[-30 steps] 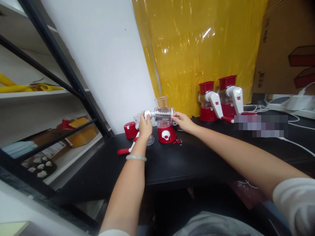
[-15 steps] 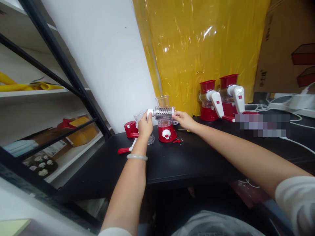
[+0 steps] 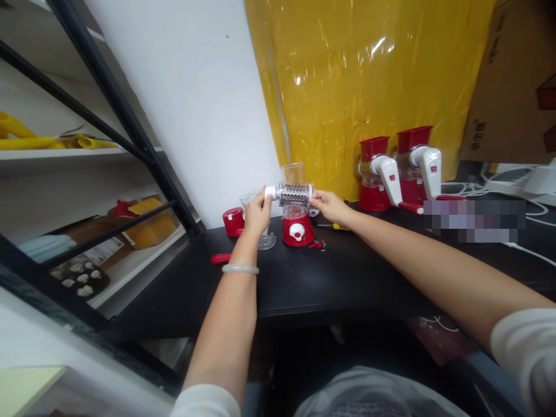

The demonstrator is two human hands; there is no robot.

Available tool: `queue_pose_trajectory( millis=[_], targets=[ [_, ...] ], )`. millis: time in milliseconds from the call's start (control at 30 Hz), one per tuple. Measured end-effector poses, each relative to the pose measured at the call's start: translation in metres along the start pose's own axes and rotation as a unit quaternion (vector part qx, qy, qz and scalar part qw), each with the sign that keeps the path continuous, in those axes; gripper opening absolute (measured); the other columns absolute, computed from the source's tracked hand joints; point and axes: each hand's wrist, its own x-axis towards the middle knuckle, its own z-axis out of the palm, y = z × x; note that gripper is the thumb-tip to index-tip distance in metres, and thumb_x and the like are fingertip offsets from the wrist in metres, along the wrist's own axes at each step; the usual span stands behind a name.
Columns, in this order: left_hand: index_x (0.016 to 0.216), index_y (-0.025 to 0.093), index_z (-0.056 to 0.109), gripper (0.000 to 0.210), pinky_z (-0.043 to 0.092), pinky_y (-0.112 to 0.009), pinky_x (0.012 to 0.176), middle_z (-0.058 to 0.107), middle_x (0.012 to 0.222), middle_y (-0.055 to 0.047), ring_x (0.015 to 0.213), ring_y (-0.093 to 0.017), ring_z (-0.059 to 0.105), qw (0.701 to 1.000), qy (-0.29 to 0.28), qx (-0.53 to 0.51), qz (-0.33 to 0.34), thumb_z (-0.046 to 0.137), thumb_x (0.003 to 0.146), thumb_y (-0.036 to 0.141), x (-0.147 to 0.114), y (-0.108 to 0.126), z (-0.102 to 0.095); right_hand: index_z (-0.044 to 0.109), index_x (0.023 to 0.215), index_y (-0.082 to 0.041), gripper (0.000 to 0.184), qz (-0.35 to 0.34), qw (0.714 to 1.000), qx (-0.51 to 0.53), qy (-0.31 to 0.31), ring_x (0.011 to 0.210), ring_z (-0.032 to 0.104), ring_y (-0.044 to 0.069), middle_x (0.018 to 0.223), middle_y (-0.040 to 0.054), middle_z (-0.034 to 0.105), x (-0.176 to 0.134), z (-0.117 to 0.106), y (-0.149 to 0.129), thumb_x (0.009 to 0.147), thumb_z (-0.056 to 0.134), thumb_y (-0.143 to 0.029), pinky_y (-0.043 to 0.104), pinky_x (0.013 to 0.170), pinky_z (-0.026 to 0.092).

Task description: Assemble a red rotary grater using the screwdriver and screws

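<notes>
Between my hands lies a metal grater drum (image 3: pixel 294 194), held level in front of a clear plastic housing (image 3: pixel 293 172). My left hand (image 3: pixel 258 213) grips the white piece at the drum's left end. The fingers of my right hand (image 3: pixel 326 205) pinch its right rim. Below the drum stands a red grater base (image 3: pixel 299 231) with a white knob on its front. Small red parts and screws (image 3: pixel 318 244) lie by the base. Left of it are a red part (image 3: pixel 233 222), a red crank handle (image 3: pixel 220 259) and a clear plastic piece (image 3: pixel 266 241), partly behind my left hand.
Two assembled red-and-white rotary graters (image 3: pixel 374 174) stand at the back right, near white cables (image 3: pixel 486 188). A screwdriver with a yellow handle (image 3: pixel 340 227) lies behind my right hand. A black-framed shelf (image 3: pixel 130 139) rises on the left of the black table (image 3: pixel 295 289).
The view has shifted slightly, so the scene sits a little further right and higher. Both hands keep hold of the grater drum, which stays in front of the clear housing.
</notes>
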Motion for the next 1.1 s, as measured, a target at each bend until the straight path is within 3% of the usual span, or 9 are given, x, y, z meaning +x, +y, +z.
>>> queue_pose_trajectory(
  millis=[200,433,533,633,733,833,900,967,1100],
  targets=[
    [0.140,0.015,0.051,0.043,0.049,-0.031,0.083,0.073,0.098,-0.013,0.092,-0.026,0.067,0.998,0.002,0.062,0.010,0.049,0.099,0.029,-0.006,0.009,0.001,0.055,0.071,-0.020,0.015,-0.004,1.000,-0.005,0.006,0.064,0.055,0.014,0.067,-0.0005,0.059,0.000,0.002,0.002,0.085,0.058,-0.026,0.029,0.067,0.045],
    [0.142,0.013,0.047,0.045,0.047,-0.035,0.092,0.070,0.111,-0.015,0.104,-0.028,0.064,0.999,-0.019,0.033,0.001,0.042,0.102,0.032,-0.008,0.007,0.001,0.055,0.071,-0.020,0.015,0.000,1.000,-0.029,0.002,0.061,0.052,0.014,0.065,-0.0008,0.059,-0.003,0.002,-0.005,0.084,0.058,-0.028,0.029,0.066,0.044],
    [0.150,0.015,0.033,0.054,0.044,-0.035,0.097,0.064,0.123,-0.015,0.113,-0.027,0.061,0.995,-0.091,0.038,-0.002,0.036,0.104,0.042,-0.011,0.003,-0.010,0.056,0.073,-0.019,0.017,0.001,1.000,-0.027,0.011,0.065,0.055,0.015,0.069,0.0014,0.062,-0.005,0.004,-0.003,0.083,0.058,-0.032,0.032,0.070,0.046],
    [0.155,0.013,0.010,0.080,0.046,-0.038,0.090,0.067,0.116,-0.018,0.106,-0.032,0.064,0.966,-0.217,0.138,-0.027,0.043,0.097,0.059,-0.021,-0.001,-0.033,0.056,0.083,-0.020,0.018,-0.018,0.998,-0.001,0.053,0.073,0.060,0.018,0.079,0.0038,0.065,-0.007,0.004,0.000,0.078,0.063,-0.036,0.037,0.077,0.048],
    [0.153,0.010,0.019,0.096,0.047,-0.039,0.083,0.068,0.109,-0.020,0.098,-0.036,0.065,0.916,-0.281,0.286,-0.002,0.059,0.086,0.065,-0.037,-0.003,-0.062,0.053,0.095,-0.022,0.032,-0.071,0.988,0.017,0.140,0.091,0.061,0.021,0.098,0.0074,0.064,-0.005,0.000,0.003,0.073,0.069,-0.040,0.039,0.086,0.049],
    [0.140,0.016,0.044,0.073,0.044,-0.038,0.089,0.063,0.120,-0.017,0.109,-0.035,0.060,0.865,-0.295,0.382,0.138,0.072,0.082,0.051,-0.054,0.001,-0.083,0.050,0.108,-0.024,0.044,-0.092,0.976,-0.005,0.199,0.108,0.056,0.024,0.116,0.0108,0.057,0.005,0.000,0.005,0.075,0.067,-0.048,0.044,0.097,0.045],
    [0.129,0.016,0.054,0.053,0.042,-0.038,0.090,0.065,0.113,-0.014,0.103,-0.032,0.061,0.836,-0.296,0.419,0.194,0.072,0.083,0.038,-0.062,0.006,-0.092,0.047,0.116,-0.025,0.051,-0.084,0.978,-0.023,0.188,0.119,0.049,0.026,0.125,0.0116,0.052,0.015,0.004,0.008,0.077,0.064,-0.053,0.049,0.105,0.038],
    [0.121,0.016,0.059,0.036,0.042,-0.038,0.089,0.066,0.106,-0.013,0.098,-0.029,0.062,0.817,-0.293,0.444,0.224,0.065,0.088,0.028,-0.063,0.015,-0.098,0.046,0.120,-0.026,0.053,-0.061,0.986,-0.024,0.153,0.122,0.047,0.026,0.128,0.0115,0.051,0.024,0.010,0.011,0.080,0.059,-0.058,0.050,0.107,0.034],
    [0.099,0.017,0.065,0.017,0.043,-0.038,0.079,0.067,0.088,-0.009,0.085,-0.027,0.063,0.793,-0.311,0.465,0.241,0.050,0.093,0.020,-0.048,0.047,-0.115,0.050,0.112,-0.023,0.049,-0.020,0.996,0.028,0.086,0.104,0.058,0.024,0.112,0.0092,0.061,0.035,0.018,0.015,0.085,0.047,-0.063,0.044,0.098,0.043]
  ],
)
